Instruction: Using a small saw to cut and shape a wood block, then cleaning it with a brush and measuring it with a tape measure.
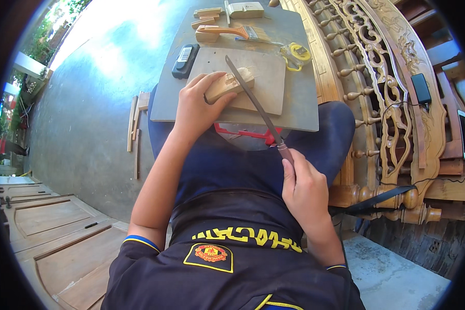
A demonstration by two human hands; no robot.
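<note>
the left hand (197, 101) is clamped on a pale wood block (219, 88), thumb on the near side and fingers over the top. the block lies on a flat board (268, 103), just right of the left hand, and its far end points away to the right. the right hand (306, 188) is nearer the body, to the right of the left hand and lower, wrapped around the brown handle (285, 153) of a long file (258, 103). from the right hand the blade runs up and leftward, crossing over the far end of the block; whether metal and wood are touching i cannot tell.

the board sits on a grey table (305, 114). just beyond the left hand is a black case (184, 61) with a white label. farther beyond that hand, a paintbrush (243, 32) has its orange handle across a small wood piece (206, 36). a yellow tape measure (297, 53) lies well to the right of the left hand, near the table's edge. left of that hand, wood strips (133, 124) lie on the floor (103, 111); far right of both hands stands a carved wooden bench (398, 103).
</note>
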